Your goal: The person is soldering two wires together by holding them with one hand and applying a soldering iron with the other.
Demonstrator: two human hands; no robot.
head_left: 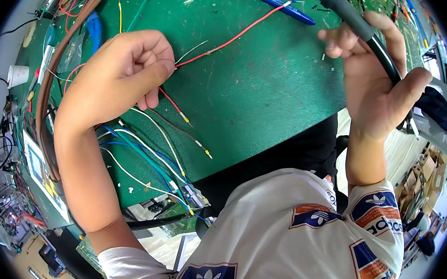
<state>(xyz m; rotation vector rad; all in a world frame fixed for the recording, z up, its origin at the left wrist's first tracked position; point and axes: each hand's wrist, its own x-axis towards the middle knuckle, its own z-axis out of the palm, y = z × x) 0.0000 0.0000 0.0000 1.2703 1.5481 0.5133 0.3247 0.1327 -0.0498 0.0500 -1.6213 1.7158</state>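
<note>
Fingers of the left hand (122,67) pinch red wire (241,33); right of them, the half-open right hand (365,95) cradles a black handle (384,59), apparently mid-splice; next likely needs steadiness.

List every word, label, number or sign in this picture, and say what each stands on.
Shirt: lettering and emblems on navy-and-orange patches; wording not copied, as it is branding.
Pliers: pale print on the blue handle; not copied.
Sheet at left: too blurred to read.
White wire sleeve: any marks too small to read.
</note>
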